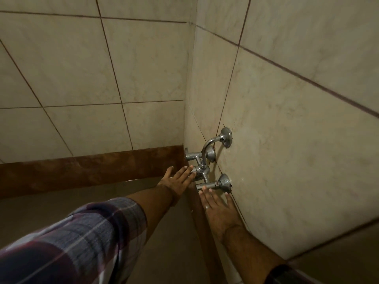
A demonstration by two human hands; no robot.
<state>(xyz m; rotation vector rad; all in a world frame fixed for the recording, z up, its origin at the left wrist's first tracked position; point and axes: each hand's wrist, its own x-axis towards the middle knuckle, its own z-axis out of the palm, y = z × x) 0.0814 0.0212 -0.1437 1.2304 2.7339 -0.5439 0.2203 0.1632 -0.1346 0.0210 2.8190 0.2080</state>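
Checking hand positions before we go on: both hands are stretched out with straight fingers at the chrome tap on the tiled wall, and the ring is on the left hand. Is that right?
Not quite. In the head view the ring is on the right hand, not the left hand. The rest holds: both hands reach with straight fingers to the chrome tap on the tiled wall.

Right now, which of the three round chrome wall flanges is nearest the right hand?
The lowest round chrome flange, just above the right hand; the other two sit higher, one at the curved pipe's top, one behind the mixer.
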